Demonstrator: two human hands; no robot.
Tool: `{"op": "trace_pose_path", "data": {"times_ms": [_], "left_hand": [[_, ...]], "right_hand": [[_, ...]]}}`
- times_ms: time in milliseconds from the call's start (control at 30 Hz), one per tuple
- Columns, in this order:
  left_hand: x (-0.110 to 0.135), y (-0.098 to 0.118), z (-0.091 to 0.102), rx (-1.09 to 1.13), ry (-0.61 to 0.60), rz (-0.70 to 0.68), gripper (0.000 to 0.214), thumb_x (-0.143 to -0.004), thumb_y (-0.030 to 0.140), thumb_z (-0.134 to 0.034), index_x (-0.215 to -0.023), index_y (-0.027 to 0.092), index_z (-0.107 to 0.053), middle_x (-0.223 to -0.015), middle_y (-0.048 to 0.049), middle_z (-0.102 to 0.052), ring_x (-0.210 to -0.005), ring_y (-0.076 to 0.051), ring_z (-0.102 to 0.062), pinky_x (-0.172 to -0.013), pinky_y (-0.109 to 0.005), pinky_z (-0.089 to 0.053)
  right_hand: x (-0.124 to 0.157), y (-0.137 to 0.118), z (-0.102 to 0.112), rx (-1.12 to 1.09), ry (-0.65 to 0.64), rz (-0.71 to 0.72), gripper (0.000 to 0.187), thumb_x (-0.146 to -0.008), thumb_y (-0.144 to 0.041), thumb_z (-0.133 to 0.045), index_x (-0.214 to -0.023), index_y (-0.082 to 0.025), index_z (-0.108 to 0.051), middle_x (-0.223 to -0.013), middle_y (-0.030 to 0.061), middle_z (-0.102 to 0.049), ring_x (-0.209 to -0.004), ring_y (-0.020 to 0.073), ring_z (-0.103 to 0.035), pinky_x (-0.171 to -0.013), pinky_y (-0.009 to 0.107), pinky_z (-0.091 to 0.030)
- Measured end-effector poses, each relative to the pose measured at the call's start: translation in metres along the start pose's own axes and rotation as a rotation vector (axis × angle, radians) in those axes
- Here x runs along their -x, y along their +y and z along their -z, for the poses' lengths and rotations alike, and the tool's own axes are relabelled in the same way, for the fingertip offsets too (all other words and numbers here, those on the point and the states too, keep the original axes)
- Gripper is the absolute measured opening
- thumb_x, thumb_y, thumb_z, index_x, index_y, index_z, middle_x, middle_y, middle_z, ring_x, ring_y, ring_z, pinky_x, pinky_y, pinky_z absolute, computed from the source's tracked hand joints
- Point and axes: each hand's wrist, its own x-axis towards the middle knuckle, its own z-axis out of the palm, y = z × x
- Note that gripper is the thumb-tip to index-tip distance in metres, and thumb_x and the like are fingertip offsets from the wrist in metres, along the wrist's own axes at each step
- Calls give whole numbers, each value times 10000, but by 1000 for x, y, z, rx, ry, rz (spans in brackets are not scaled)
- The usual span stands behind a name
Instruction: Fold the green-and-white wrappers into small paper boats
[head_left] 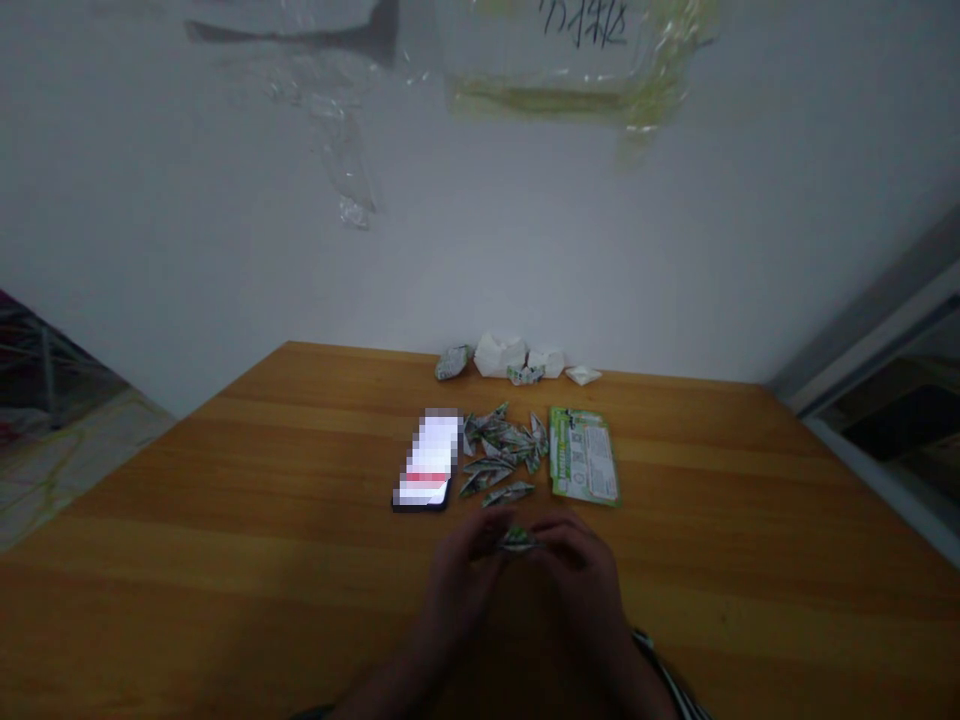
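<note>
Between both hands, low over the table, is a small folded piece of green-and-white printed paper (517,540). My left hand (463,562) pinches its left end, and my right hand (581,560) grips the right end. Fingers partly cover the piece, so its full shape is hidden. Just beyond my fingertips lies a loose pile of similar folded paper pieces (502,440), pointed and printed in green and white. To the right of the pile rests a flat stack of green-and-white printed sheets (586,457).
A phone (429,460) with a lit, blurred screen lies left of the pile. Along the wall sit a crumpled printed paper (452,362), white crumpled tissues (499,355) and a small white folded piece (583,374). The wooden table (225,470) meets a white wall (525,240).
</note>
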Motion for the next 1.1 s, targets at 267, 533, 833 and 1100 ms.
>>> {"op": "trace_pose_path", "data": {"times_ms": [267, 533, 833, 1100], "left_hand": [[4, 10, 5, -225, 93, -214, 232, -707, 17, -660, -840, 207, -672, -797, 5, -727, -757, -161, -689, -727, -248, -552], [7, 17, 4, -284, -14, -507, 162, -816, 53, -612, -815, 189, -701, -856, -65, -734, -786, -170, -707, -694, -232, -559], [18, 10, 5, -406, -112, -578, 263, -856, 102, -583, -1044, 230, -715, -987, -77, -758, -852, -190, -722, -764, -247, -573], [16, 6, 1, -327, 16, -308, 251, -837, 116, -570, -1021, 244, -682, -921, -38, -757, -818, -204, -727, -723, -283, -588]], "right_hand": [[6, 0, 5, 62, 27, 281, 155, -814, -118, -662, -852, -243, -745, -870, 59, -724, -811, 191, -690, -706, 274, -559], [8, 2, 6, 122, 14, 443, 214, -854, -92, -627, -975, -247, -709, -953, 69, -746, -872, 188, -711, -732, 279, -589], [8, 16, 7, 264, -163, 508, 345, -931, -150, -512, -1245, -258, -605, -1106, 75, -733, -984, 175, -709, -836, 250, -581], [6, 4, 6, 286, -179, 489, 315, -931, -221, -509, -1221, -267, -622, -1105, 61, -736, -985, 197, -709, -839, 286, -580]]}}
